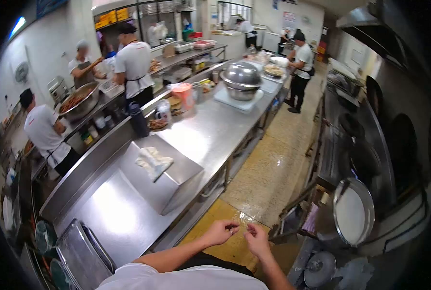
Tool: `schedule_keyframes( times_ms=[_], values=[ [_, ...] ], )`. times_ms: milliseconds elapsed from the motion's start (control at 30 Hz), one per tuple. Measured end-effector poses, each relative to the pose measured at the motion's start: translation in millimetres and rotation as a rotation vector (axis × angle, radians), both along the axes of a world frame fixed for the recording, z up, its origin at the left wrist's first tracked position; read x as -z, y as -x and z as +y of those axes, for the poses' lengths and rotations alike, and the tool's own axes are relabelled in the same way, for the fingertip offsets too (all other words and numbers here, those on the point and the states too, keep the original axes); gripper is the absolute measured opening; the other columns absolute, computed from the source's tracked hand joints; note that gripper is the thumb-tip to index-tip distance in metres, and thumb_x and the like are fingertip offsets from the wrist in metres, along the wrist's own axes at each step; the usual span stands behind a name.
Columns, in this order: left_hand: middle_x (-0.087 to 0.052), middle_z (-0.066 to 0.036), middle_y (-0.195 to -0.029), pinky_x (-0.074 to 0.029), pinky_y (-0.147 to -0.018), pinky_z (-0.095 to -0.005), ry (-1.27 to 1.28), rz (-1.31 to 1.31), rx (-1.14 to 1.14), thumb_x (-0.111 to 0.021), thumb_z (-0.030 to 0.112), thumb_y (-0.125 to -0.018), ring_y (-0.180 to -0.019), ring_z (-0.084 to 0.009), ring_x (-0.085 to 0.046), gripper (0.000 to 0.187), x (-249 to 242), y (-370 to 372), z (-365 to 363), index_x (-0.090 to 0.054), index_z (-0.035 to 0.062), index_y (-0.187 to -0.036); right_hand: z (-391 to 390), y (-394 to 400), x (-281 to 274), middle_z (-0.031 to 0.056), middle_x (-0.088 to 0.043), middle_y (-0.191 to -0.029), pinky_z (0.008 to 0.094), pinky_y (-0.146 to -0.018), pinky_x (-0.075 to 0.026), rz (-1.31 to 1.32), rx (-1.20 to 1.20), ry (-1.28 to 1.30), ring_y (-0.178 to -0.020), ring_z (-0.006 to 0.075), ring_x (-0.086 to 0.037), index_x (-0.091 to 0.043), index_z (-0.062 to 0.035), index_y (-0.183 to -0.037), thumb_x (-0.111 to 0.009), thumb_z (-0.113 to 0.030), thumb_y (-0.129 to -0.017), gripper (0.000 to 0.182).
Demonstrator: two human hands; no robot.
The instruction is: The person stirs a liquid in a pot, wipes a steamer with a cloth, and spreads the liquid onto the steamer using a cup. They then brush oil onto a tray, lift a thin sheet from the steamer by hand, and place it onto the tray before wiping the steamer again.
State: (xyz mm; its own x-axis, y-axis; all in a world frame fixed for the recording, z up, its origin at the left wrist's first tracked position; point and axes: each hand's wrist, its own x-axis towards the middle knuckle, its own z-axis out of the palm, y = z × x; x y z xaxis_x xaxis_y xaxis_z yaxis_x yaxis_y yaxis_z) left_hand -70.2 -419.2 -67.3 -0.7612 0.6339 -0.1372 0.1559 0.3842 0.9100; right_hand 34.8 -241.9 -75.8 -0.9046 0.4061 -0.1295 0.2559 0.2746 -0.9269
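"Both the left hand (222, 233) and the right hand (257, 240) are raised ahead of the body. How do they stand?"

"Close together above the floor (273, 183), fingers half curled, fingertips turned toward each other with a small gap between the two."

"Holding anything?"

"I cannot tell. A glinting patch (245, 217) shows just beyond the fingertips; whether it's clear film or wet shine, I can't make out."

"What lies on the left hand's side?"

"The counter (191, 137). A steel box (176, 193) stands along its front edge, a crumpled pale cloth (152, 162) on top. Metal trays (82, 256) rest by the near edge."

"And by the right hand?"

"A wide steel pot (369, 212) with white contents (350, 217), near the hand but apart from it. A round lid (320, 269) sits closer to the body."

"Farther up the counter?"

"A domed steel cover (242, 71) over a bowl (242, 93), both on a white board (220, 98) by the front edge. Beyond, a person (300, 58) in a white top stands beside that same edge."
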Motion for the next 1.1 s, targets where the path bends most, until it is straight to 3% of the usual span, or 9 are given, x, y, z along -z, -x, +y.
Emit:
schedule_keyframes(
  times_ms=[67, 167, 233, 300, 333, 367, 533, 800, 1100],
  values=[
    [-0.077, -0.016, -0.102, -0.057, -0.083, -0.0348, -0.061, -0.042, -0.151, -0.073, 0.023, -0.096, -0.091, -0.0205, -0.073, 0.030, -10, 30, -30, -0.074, 0.0038, -0.119, -33, 54, -6, 0.0180, -0.070, -0.110, 0.0367, -0.083, -0.057, 0.046, -0.139, 0.031, -0.098, 0.0262, -0.070, -0.066, 0.0050, -0.123, -0.072, -0.014, -0.086, 0.041],
    [-0.077, -0.014, -0.099, -0.056, -0.080, -0.0332, -0.133, 0.016, -0.381, -0.073, 0.020, -0.096, -0.086, -0.0166, -0.071, 0.028, -8, 88, -91, -0.073, 0.0025, -0.117, -91, 146, -46, 0.0214, -0.069, -0.114, 0.0397, -0.085, -0.057, 0.052, -0.346, -0.108, -0.100, 0.0296, -0.070, -0.065, 0.0044, -0.125, -0.073, -0.018, -0.086, 0.045],
    [-0.077, -0.010, -0.099, -0.056, -0.080, -0.0310, -0.117, 0.021, -0.548, -0.072, 0.016, -0.096, -0.086, -0.0139, -0.069, 0.024, -14, 124, -135, -0.073, 0.0008, -0.115, -133, 211, -61, 0.0248, -0.068, -0.116, 0.0430, -0.091, -0.055, 0.060, -0.475, -0.205, -0.105, 0.0361, -0.069, -0.064, 0.0055, -0.126, -0.071, -0.022, -0.086, 0.049],
    [-0.076, -0.009, -0.100, -0.056, -0.079, -0.0306, -0.153, 0.014, -0.699, -0.072, 0.013, -0.096, -0.086, -0.0136, -0.069, 0.023, -6, 155, -177, -0.072, -0.0003, -0.115, -174, 278, -41, 0.0231, -0.069, -0.109, 0.0408, -0.088, -0.056, 0.183, -0.556, -0.341, -0.099, 0.0330, -0.069, -0.064, 0.0066, -0.126, -0.072, -0.023, -0.086, 0.050],
    [-0.076, -0.010, -0.101, -0.056, -0.079, -0.0312, -0.199, 0.008, -0.771, -0.073, 0.011, -0.095, -0.086, -0.0146, -0.070, 0.024, 9, 172, -196, -0.071, -0.0005, -0.116, -196, 308, -42, 0.0262, -0.067, -0.113, 0.0434, -0.093, -0.054, 0.185, -0.594, -0.374, -0.106, 0.0383, -0.066, -0.064, 0.0079, -0.123, -0.070, -0.021, -0.085, 0.048],
    [-0.076, -0.011, -0.102, -0.056, -0.078, -0.0318, -0.243, 0.001, -0.840, -0.073, 0.010, -0.094, -0.086, -0.0157, -0.070, 0.025, 20, 184, -213, -0.071, -0.0008, -0.117, -218, 336, -43, 0.0294, -0.065, -0.117, 0.0460, -0.098, -0.051, 0.186, -0.630, -0.406, -0.112, 0.0436, -0.063, -0.064, 0.0093, -0.121, -0.067, -0.020, -0.084, 0.047],
    [-0.075, -0.011, -0.106, -0.056, -0.081, -0.0303, -0.300, -0.073, -0.947, -0.071, 0.006, -0.095, -0.090, -0.0156, -0.070, 0.024, 33, 212, -271, -0.069, -0.0014, -0.118, -304, 444, -32, 0.0303, -0.063, -0.121, 0.0492, -0.099, -0.051, 0.104, -0.614, -0.642, -0.115, 0.0435, -0.062, -0.067, 0.0082, -0.110, -0.066, -0.016, -0.083, 0.036],
    [-0.069, -0.012, -0.109, -0.056, -0.085, -0.0298, -0.409, -0.128, -0.989, -0.063, -0.001, -0.098, -0.094, -0.0159, -0.066, 0.030, 35, 210, -294, -0.058, -0.0037, -0.127, -340, 496, 8, 0.0311, -0.070, -0.098, 0.0518, -0.087, -0.056, 0.022, -0.626, -0.606, -0.093, 0.0480, -0.070, -0.069, 0.0083, -0.095, -0.064, -0.008, -0.079, 0.023],
    [-0.067, -0.010, -0.108, -0.054, -0.086, -0.0276, -0.511, -0.084, -0.769, -0.062, 0.000, -0.098, -0.092, -0.0133, -0.064, 0.031, -2, 191, -250, -0.057, -0.0025, -0.129, -249, 396, -59, 0.0334, -0.070, -0.097, 0.0520, -0.087, -0.056, 0.072, -0.477, -0.551, -0.094, 0.0478, -0.070, -0.069, 0.0092, -0.091, -0.064, -0.006, -0.075, 0.022]
  ],
)
